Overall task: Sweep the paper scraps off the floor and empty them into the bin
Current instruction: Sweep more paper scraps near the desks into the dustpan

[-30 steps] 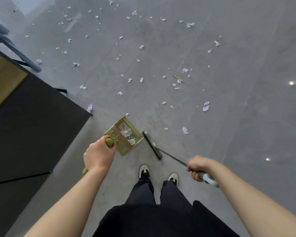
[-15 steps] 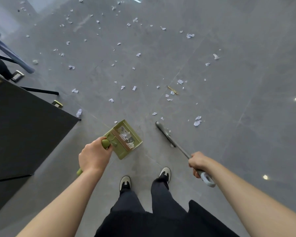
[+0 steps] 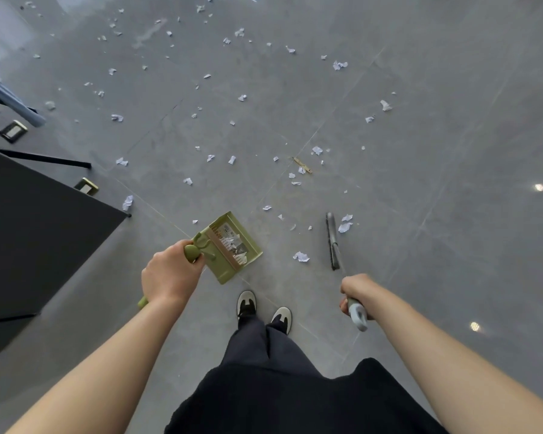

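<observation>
Many paper scraps (image 3: 242, 97) litter the floor (image 3: 420, 151); left-hand fingers (image 3: 182, 250) clamp the dustpan (image 3: 232, 245), right-hand fingers (image 3: 347, 285) the broom (image 3: 333, 242).

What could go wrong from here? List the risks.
1. The dustpan, gripped by the left hand, already holds scraps; tilting it could spill them.
2. The broom head in the right hand sits between nearby scraps, so a sideways stroke may leave some behind.

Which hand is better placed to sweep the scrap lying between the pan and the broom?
Right hand: it grips the broom, whose head lies just beside the scrap.
</observation>
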A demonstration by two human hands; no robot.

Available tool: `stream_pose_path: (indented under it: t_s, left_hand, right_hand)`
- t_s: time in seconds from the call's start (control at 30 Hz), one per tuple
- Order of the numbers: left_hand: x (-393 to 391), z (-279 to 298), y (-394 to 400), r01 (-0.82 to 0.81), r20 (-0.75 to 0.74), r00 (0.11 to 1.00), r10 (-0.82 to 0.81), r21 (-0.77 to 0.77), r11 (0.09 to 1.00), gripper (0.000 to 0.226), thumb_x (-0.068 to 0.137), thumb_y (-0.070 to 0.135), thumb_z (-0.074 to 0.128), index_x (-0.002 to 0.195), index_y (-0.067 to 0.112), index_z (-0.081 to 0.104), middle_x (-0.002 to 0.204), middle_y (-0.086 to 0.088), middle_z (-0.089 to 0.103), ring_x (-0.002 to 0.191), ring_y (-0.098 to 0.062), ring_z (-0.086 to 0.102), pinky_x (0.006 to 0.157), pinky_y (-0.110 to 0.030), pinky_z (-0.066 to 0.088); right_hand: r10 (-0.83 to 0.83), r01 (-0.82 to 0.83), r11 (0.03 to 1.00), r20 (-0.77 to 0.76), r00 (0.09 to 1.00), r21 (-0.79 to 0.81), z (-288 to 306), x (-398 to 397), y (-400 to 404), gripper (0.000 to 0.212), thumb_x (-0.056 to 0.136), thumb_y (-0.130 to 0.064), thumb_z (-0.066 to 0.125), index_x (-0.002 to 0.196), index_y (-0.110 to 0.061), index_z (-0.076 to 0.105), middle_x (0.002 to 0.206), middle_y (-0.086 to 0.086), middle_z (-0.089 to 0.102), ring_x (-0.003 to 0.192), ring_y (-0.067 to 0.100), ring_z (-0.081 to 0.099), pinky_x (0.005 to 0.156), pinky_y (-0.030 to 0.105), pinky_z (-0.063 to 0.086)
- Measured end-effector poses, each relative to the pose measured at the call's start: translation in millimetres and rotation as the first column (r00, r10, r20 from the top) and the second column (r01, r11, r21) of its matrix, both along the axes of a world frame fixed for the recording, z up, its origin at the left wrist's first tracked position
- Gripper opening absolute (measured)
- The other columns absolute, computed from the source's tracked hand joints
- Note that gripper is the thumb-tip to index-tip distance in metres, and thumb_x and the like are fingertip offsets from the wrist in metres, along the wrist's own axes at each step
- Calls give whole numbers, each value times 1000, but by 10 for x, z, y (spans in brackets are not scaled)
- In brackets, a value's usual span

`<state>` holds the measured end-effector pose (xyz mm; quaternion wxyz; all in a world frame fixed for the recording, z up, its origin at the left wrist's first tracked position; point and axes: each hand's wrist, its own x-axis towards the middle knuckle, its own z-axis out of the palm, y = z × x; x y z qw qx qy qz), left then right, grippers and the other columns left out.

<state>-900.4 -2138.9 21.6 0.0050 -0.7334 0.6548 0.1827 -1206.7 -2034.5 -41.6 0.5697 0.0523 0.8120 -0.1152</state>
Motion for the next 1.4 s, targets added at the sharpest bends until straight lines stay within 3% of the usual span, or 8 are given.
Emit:
stream_pose_path:
  t_s: [0.1, 0.27, 0.5, 0.67, 0.73, 0.87, 1.07, 1.4]
  left_hand:
    - [-41, 12, -24, 1, -8, 1000, -1, -2, 1000, 16, 87, 41, 62, 93, 29, 70, 71, -3, 61, 66, -28, 51, 66, -36, 47]
    - [-62, -11, -138, 11, -1, 1000, -11, 6, 1000, 16, 87, 42, 61, 94, 29, 70, 72, -3, 63, 68, -30, 56, 67, -37, 49]
    - [-57, -55, -447, 44, -16, 999, -44, 11, 999, 16, 88, 42, 61, 94, 30, 70, 72, -1, 65, 67, -28, 60, 66, -38, 54]
    - [-81, -66, -717, 66, 1, 998, -67, 42, 997, 18, 88, 43, 60, 94, 29, 69, 73, -1, 66, 67, -28, 61, 65, -37, 54]
    - [-104, -74, -837, 70, 4, 997, -71, 50, 996, 18, 88, 44, 59, 94, 30, 69, 72, -1, 65, 67, -28, 61, 65, -37, 54]
    - [-201, -42, -994, 80, -8, 997, -80, 63, 995, 17, 89, 42, 60, 89, 27, 69, 70, -1, 64, 65, -28, 59, 64, -36, 52]
    - [-490, -33, -1134, 86, 22, 996, -88, 60, 994, 16, 89, 40, 61, 87, 26, 68, 70, -3, 62, 64, -29, 55, 62, -34, 47]
    - [-1056, -89, -1069, 16, 44, 999, -17, 29, 999, 18, 90, 42, 60, 89, 26, 68, 69, -4, 63, 63, -29, 55, 62, -36, 50]
  right_hand:
    - [-147, 147, 989, 86, 985, 8, -50, -3, -5, 14, 92, 0, 32, 90, -10, 42, 68, 2, 33, 43, 11, 28, 41, 12, 28]
    - [-335, 339, 940, 222, 916, 20, -62, 114, -109, 18, 97, 0, 33, 83, -7, 41, 63, 2, 34, 25, 10, 29, 31, 9, 28]
    - [-362, 378, 926, 320, 876, 11, -72, 188, -596, 13, 99, -4, 36, 90, -8, 44, 42, 0, 35, 26, 8, 27, 28, 11, 26]
    - [-424, 451, 892, 341, 839, 0, -51, 163, -943, 16, 100, -5, 37, 84, -8, 40, 54, 2, 36, 27, 8, 28, 28, 11, 25]
    - [-435, 467, 884, 338, 835, -18, -41, 145, -1072, 16, 100, -5, 37, 84, -9, 39, 63, 2, 33, 27, 8, 28, 28, 11, 26]
    - [-457, 492, 870, 324, 829, -32, 23, 50, -1222, 16, 100, -4, 34, 86, -9, 40, 48, 0, 35, 24, 8, 28, 28, 10, 26]
    - [-467, 487, 872, 210, 859, -53, 27, -392, -1202, 18, 98, -1, 31, 84, -8, 40, 65, 0, 30, 25, 8, 27, 31, 9, 26]
    - [-348, 348, 937, 21, 937, 5, -178, -1394, -1135, 18, 93, 1, 29, 82, -11, 37, 70, 2, 30, 49, 11, 25, 35, 10, 28]
